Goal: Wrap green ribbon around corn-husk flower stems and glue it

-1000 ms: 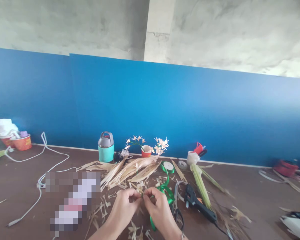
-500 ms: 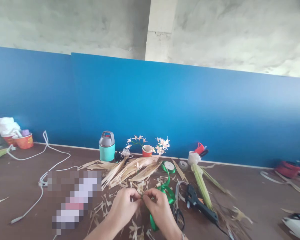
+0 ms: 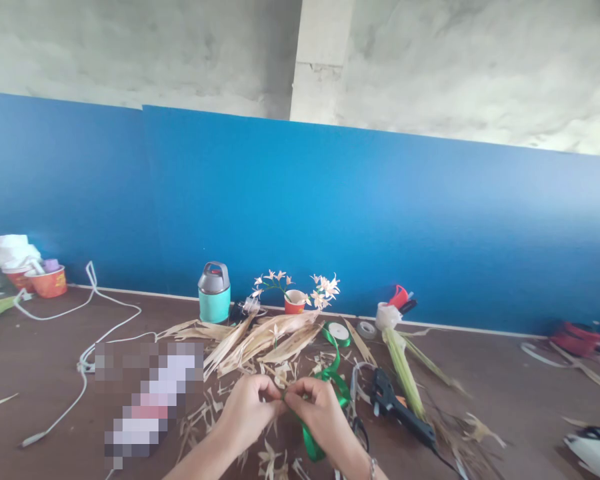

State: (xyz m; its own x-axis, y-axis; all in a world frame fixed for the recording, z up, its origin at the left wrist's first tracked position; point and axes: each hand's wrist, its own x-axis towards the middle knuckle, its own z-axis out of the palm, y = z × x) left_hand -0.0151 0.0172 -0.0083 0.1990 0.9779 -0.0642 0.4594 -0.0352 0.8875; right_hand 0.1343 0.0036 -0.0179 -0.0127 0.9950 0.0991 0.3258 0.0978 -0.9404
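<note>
My left hand and my right hand meet fingertip to fingertip, low in the middle of the head view. Both are closed in a pinch. A sliver of green shows where the fingertips join, and the green ribbon runs from there down beneath my right hand. What my left fingers grip is too small and covered to make out. Behind my right hand more of the ribbon loops back to its spool. Pale dry husk scraps lie below and around both hands.
Dry corn husks lie beyond my hands, with husk flowers by a paper cup. A black glue gun and scissors are at the right. A turquoise container and a white cable stand further left.
My right hand and wrist have turned slightly down and to the right, and the ribbon below it has shifted a little right. My left hand stays almost in place.
</note>
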